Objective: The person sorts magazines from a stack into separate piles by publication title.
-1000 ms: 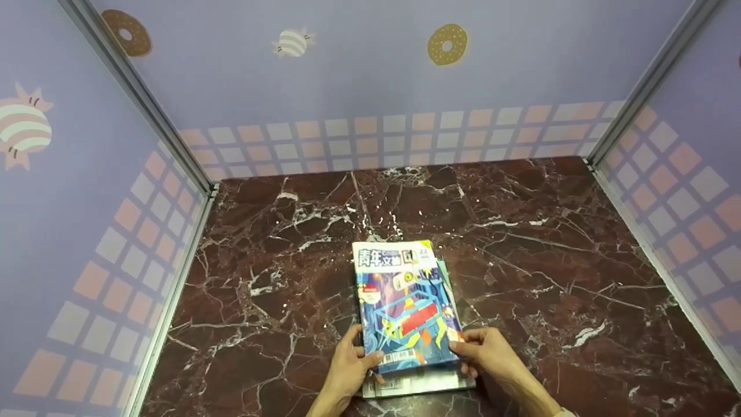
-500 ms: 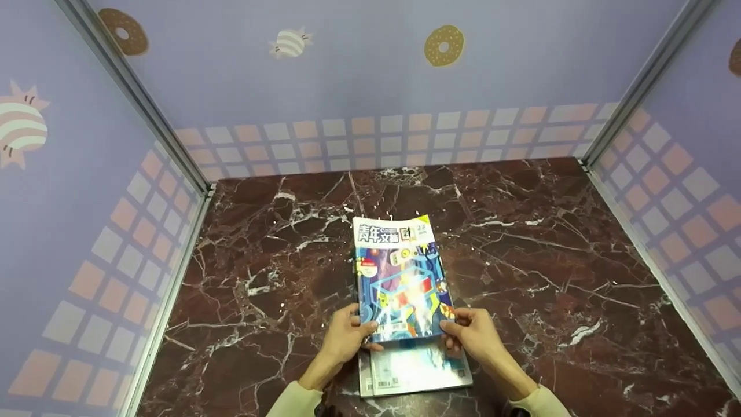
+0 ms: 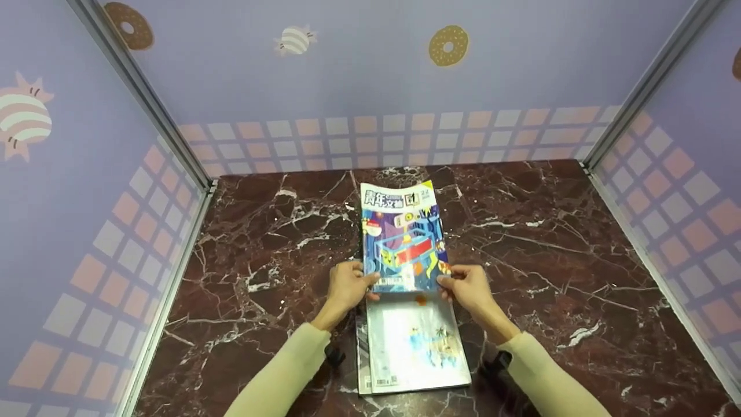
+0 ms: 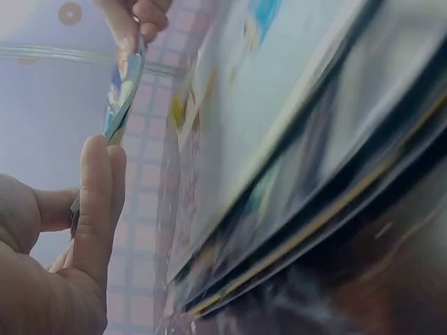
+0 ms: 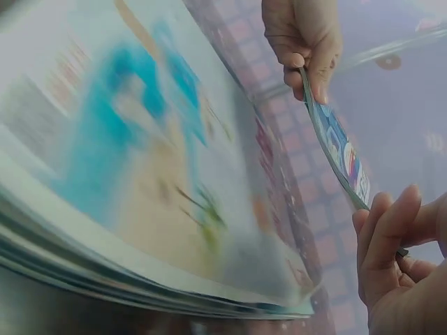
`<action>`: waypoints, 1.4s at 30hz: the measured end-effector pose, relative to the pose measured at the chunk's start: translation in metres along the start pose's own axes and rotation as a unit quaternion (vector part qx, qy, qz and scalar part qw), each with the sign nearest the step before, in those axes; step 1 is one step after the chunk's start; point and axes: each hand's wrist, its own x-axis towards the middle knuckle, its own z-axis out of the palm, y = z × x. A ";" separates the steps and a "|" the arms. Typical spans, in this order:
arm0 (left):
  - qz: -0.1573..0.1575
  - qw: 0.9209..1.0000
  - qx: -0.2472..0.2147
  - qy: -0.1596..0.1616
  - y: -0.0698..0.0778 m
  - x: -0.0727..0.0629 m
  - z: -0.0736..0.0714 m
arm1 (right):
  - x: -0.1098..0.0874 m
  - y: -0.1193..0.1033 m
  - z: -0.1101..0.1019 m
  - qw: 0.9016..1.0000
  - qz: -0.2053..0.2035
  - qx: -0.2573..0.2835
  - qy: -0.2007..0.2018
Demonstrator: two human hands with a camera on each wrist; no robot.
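A blue, colourful magazine point(image 3: 405, 243) with a white title band is held up between both hands in the head view. My left hand point(image 3: 347, 285) pinches its near left corner, thumb on the cover. At the near right corner my right hand point(image 3: 470, 285) pinches it the same way. Below and nearer lies a stack of magazines, topped by a pale one point(image 3: 411, 347) with a small beach picture. Both wrist views show the blue magazine point(image 4: 124, 91) lifted clear of the stack, edge-on between the hands. The pale cover point(image 5: 140, 153) looms large and blurred in the right wrist view.
The dark red marble tabletop point(image 3: 278, 272) stretches out on both sides of the stack. Lilac walls with a checked band point(image 3: 393, 136) enclose it at the back, left and right, joined by grey metal corner strips point(image 3: 139, 92).
Both hands have moved away from the body, carrying the blue magazine toward the back wall. More of the pale magazine and the stack under it has come into view.
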 end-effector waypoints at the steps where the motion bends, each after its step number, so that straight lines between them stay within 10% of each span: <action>1: 0.000 1.000 0.009 0.005 0.001 0.007 0.000 | 0.006 -0.002 0.000 1.000 -0.002 -0.005 0.004; 30: -0.013 0.987 0.155 0.050 -0.003 0.135 -0.005 | 0.139 -0.014 0.028 0.992 -0.009 -0.110 0.056; 42: 0.019 0.967 0.239 0.089 -0.052 0.182 0.009 | 0.159 0.000 0.032 0.986 0.028 -0.154 0.061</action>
